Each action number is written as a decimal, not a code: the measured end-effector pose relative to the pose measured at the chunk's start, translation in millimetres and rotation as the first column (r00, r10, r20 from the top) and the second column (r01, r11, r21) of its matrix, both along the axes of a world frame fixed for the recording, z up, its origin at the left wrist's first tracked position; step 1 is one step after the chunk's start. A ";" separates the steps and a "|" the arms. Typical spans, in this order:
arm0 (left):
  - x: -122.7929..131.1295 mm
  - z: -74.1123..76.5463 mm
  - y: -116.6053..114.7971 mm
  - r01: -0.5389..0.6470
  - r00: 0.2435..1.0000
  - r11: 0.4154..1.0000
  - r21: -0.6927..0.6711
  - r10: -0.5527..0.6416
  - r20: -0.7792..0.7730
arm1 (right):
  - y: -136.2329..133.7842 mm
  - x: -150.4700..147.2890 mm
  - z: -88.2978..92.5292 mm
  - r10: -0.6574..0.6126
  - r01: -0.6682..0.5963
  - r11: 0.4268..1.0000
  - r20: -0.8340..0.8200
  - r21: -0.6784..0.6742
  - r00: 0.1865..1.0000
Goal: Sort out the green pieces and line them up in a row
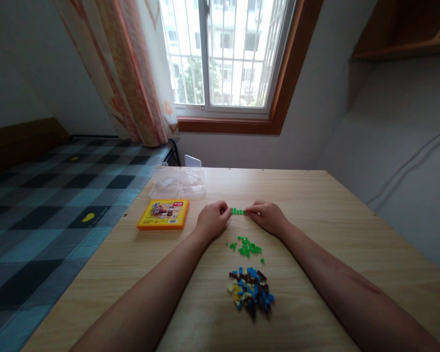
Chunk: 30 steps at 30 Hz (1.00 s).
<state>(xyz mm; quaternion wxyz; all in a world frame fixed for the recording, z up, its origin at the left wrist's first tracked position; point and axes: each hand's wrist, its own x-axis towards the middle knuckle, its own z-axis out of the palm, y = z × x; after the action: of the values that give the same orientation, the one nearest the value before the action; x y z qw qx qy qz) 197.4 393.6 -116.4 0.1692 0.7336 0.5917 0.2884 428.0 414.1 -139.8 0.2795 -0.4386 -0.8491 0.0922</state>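
My left hand (212, 220) and my right hand (267, 216) rest on a wooden table (333, 234), both closed in a pinch on either end of a short row of joined green bricks (238, 211). Closer to me lies a loose heap of small green bricks (247, 247). Nearer still sits a pile of blue, brown and yellow bricks (251, 288), untouched by either hand.
An orange box (164, 213) lies left of my left hand, with clear plastic packaging (178, 182) behind it. A bed with a checked cover (51, 210) runs along the table's left edge. A window (227, 54) and curtain (132, 73) are beyond.
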 end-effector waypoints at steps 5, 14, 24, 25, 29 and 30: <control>-0.3 -0.4 -0.2 0.000 1.000 1.000 0.005 0.000 0.007 | 0.0 0.4 1.1 0.008 -0.008 1.000 -0.002 0.001 1.000; 0.6 -1.2 1.0 0.001 1.000 1.000 0.011 -0.002 0.014 | 2.0 1.2 -2.0 0.007 -0.006 1.000 -0.087 0.005 0.996; -3.6 4.9 0.3 0.144 0.985 0.989 -0.040 -0.147 -0.088 | 16.4 11.9 -5.4 -0.198 0.025 0.957 -0.585 -0.290 0.786; -4.0 6.4 -0.1 0.159 0.980 0.986 -0.050 -0.164 -0.110 | 17.2 12.5 -4.8 -0.214 0.018 0.951 -0.617 -0.307 0.757; -3.1 14.5 -3.6 0.218 0.946 0.969 -0.120 -0.240 -0.217 | 14.4 11.5 -0.3 -0.250 0.022 0.935 -0.616 -0.353 0.747; -2.2 16.7 -5.0 0.228 0.936 0.964 -0.139 -0.257 -0.242 | 11.9 10.6 0.6 -0.245 0.017 0.934 -0.604 -0.357 0.758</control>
<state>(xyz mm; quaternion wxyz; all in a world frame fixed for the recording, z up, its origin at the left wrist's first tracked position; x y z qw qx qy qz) 195.1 388.6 -99.7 0.1645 0.8220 0.5283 0.1349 438.6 426.0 -139.2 0.4800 -0.4802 -0.6417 0.3565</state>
